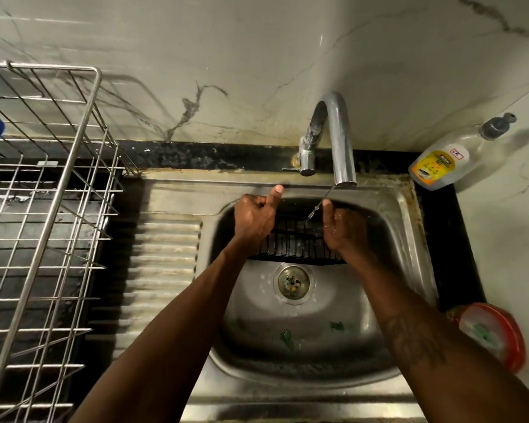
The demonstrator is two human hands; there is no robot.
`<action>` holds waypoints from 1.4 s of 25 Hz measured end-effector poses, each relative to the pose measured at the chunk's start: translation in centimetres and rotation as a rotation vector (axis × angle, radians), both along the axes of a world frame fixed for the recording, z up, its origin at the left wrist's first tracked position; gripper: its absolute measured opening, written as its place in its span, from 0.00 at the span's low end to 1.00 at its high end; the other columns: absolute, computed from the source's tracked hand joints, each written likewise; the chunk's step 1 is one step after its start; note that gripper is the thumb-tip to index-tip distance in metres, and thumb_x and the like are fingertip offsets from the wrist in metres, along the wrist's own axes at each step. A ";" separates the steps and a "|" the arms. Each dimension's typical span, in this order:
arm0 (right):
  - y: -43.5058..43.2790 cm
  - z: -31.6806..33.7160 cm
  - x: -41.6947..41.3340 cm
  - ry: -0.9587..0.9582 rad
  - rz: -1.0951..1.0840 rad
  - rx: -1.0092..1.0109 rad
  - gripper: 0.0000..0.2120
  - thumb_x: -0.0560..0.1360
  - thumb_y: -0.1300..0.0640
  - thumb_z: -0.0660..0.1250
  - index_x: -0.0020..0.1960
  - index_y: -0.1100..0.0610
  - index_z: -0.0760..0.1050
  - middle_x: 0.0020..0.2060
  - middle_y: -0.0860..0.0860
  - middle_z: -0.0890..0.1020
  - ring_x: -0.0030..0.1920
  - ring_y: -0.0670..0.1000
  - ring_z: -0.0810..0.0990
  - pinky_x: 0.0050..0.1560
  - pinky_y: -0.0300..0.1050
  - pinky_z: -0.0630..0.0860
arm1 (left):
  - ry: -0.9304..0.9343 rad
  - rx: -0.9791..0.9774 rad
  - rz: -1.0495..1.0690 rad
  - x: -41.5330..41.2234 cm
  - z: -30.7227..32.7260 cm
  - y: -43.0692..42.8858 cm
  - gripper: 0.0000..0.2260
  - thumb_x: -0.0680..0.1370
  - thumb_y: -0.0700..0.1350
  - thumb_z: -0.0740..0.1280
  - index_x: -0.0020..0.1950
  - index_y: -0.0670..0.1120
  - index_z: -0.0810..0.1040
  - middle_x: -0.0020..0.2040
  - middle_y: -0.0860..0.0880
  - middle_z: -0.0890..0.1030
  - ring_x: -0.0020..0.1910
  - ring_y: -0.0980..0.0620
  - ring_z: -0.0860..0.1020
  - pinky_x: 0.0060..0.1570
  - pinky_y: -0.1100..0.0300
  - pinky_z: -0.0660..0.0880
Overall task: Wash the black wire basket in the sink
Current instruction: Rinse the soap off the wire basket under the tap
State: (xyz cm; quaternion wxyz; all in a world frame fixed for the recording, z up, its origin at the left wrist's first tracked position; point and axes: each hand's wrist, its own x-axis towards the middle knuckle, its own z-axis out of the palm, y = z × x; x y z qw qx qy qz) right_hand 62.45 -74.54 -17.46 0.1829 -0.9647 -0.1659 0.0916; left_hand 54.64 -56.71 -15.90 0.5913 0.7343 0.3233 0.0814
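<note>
Rinsing: black wire basket [297, 242], light, rigid, wet-slick wires; left hand [254, 219] and right hand [344, 228] clamped on opposite end rims, the soundest holds.

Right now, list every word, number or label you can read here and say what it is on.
Bottle, yellow label: dark print, upside down and too blurred to read.
Same bottle, small white tag: red characters, not legible.
Red-rimmed tub by the sink: no readable text.
Tap, basket, drying rack: no text.
</note>
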 end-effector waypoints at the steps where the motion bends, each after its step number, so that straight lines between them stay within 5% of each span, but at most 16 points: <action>1: -0.7 -0.4 0.6 0.007 -0.016 -0.045 0.32 0.85 0.42 0.46 0.39 0.58 0.80 0.27 0.50 0.75 0.29 0.47 0.72 0.36 0.41 0.64 | -0.013 -0.005 0.004 -0.2 0.1 0.3 0.28 0.77 0.61 0.68 0.37 0.34 0.79 0.29 0.39 0.79 0.25 0.48 0.75 0.28 0.58 0.74; 3: 0.0 -0.5 0.7 -0.022 -0.028 -0.057 0.34 0.85 0.42 0.46 0.31 0.57 0.76 0.23 0.48 0.72 0.26 0.49 0.73 0.32 0.41 0.62 | 0.012 0.039 0.019 -0.2 0.3 0.8 0.29 0.78 0.61 0.66 0.34 0.36 0.77 0.26 0.42 0.76 0.24 0.51 0.73 0.27 0.61 0.71; 5: 1.5 -0.1 -0.1 -0.076 -0.036 -0.126 0.33 0.86 0.43 0.47 0.31 0.57 0.75 0.25 0.49 0.74 0.29 0.52 0.76 0.33 0.41 0.64 | 0.127 0.293 -0.044 -0.1 -0.2 1.7 0.27 0.80 0.63 0.60 0.33 0.43 0.78 0.27 0.49 0.77 0.26 0.54 0.75 0.33 0.60 0.73; 8: 3.4 0.6 -1.2 -0.095 -0.006 -0.193 0.30 0.85 0.45 0.51 0.33 0.58 0.77 0.29 0.55 0.79 0.34 0.56 0.80 0.40 0.45 0.67 | 0.272 0.821 -0.230 -1.1 -1.0 -0.1 0.27 0.83 0.62 0.48 0.44 0.49 0.80 0.35 0.50 0.82 0.35 0.50 0.80 0.45 0.55 0.75; 10: 4.6 1.3 -1.4 -0.103 0.024 -0.166 0.29 0.85 0.45 0.53 0.31 0.56 0.75 0.27 0.53 0.78 0.32 0.56 0.80 0.39 0.44 0.67 | 0.256 0.871 -0.266 -0.9 -1.0 -2.6 0.27 0.84 0.59 0.46 0.48 0.49 0.82 0.40 0.48 0.84 0.44 0.47 0.82 0.58 0.49 0.71; 13: 5.5 2.4 -0.5 -0.151 0.119 -0.146 0.30 0.84 0.41 0.52 0.28 0.53 0.71 0.23 0.47 0.71 0.26 0.49 0.74 0.35 0.41 0.68 | 0.344 0.687 -0.165 0.7 -0.4 -3.4 0.25 0.85 0.57 0.49 0.48 0.45 0.81 0.46 0.44 0.83 0.51 0.45 0.80 0.65 0.48 0.67; 16: 3.1 2.9 1.4 -0.094 0.286 -0.115 0.29 0.84 0.39 0.52 0.33 0.53 0.76 0.26 0.48 0.74 0.28 0.48 0.75 0.38 0.43 0.73 | 0.371 0.691 -0.192 0.7 -1.4 -2.0 0.24 0.83 0.60 0.51 0.50 0.45 0.80 0.47 0.43 0.82 0.49 0.44 0.80 0.60 0.48 0.72; 18: 0.5 3.3 2.5 0.087 0.250 0.085 0.27 0.83 0.39 0.56 0.32 0.52 0.74 0.26 0.48 0.74 0.27 0.49 0.75 0.36 0.44 0.73 | 0.341 0.572 -0.186 0.8 -2.1 -2.2 0.24 0.80 0.62 0.53 0.51 0.45 0.80 0.46 0.44 0.82 0.47 0.45 0.80 0.57 0.47 0.75; 21: 0.0 5.2 1.6 0.064 0.072 0.433 0.27 0.83 0.43 0.61 0.27 0.51 0.67 0.23 0.49 0.72 0.25 0.53 0.74 0.31 0.49 0.73 | 0.283 0.138 0.065 1.5 -1.6 -2.5 0.17 0.80 0.60 0.61 0.42 0.49 0.79 0.40 0.47 0.83 0.40 0.50 0.82 0.48 0.49 0.82; 23: 3.0 6.7 0.4 0.006 0.052 0.296 0.27 0.84 0.42 0.57 0.29 0.53 0.70 0.25 0.50 0.75 0.27 0.52 0.76 0.31 0.44 0.74 | 0.236 -0.158 0.141 1.4 -1.4 -2.8 0.15 0.81 0.59 0.63 0.42 0.50 0.79 0.44 0.49 0.83 0.44 0.50 0.82 0.53 0.49 0.81; 26: 6.9 6.7 -1.0 -0.237 0.127 -0.069 0.31 0.84 0.39 0.46 0.37 0.54 0.78 0.31 0.52 0.81 0.32 0.52 0.81 0.36 0.43 0.74 | 0.055 -0.345 0.118 1.3 1.0 -4.2 0.14 0.85 0.55 0.55 0.55 0.51 0.79 0.46 0.56 0.79 0.48 0.55 0.79 0.55 0.58 0.75; 30: 6.5 7.2 -0.9 -0.180 0.196 -0.039 0.29 0.85 0.42 0.48 0.41 0.56 0.79 0.34 0.55 0.82 0.36 0.55 0.81 0.39 0.45 0.72 | -0.058 -0.473 0.166 1.8 2.2 -3.8 0.17 0.83 0.54 0.60 0.45 0.45 0.81 0.39 0.48 0.85 0.41 0.52 0.84 0.41 0.60 0.80; 35: 0.7 7.0 2.0 -0.114 0.125 -0.064 0.24 0.85 0.42 0.53 0.37 0.53 0.74 0.33 0.53 0.76 0.38 0.58 0.80 0.40 0.44 0.68 | -0.073 -0.566 0.239 1.4 1.1 -3.1 0.11 0.78 0.52 0.70 0.52 0.45 0.77 0.51 0.41 0.84 0.50 0.43 0.83 0.56 0.48 0.79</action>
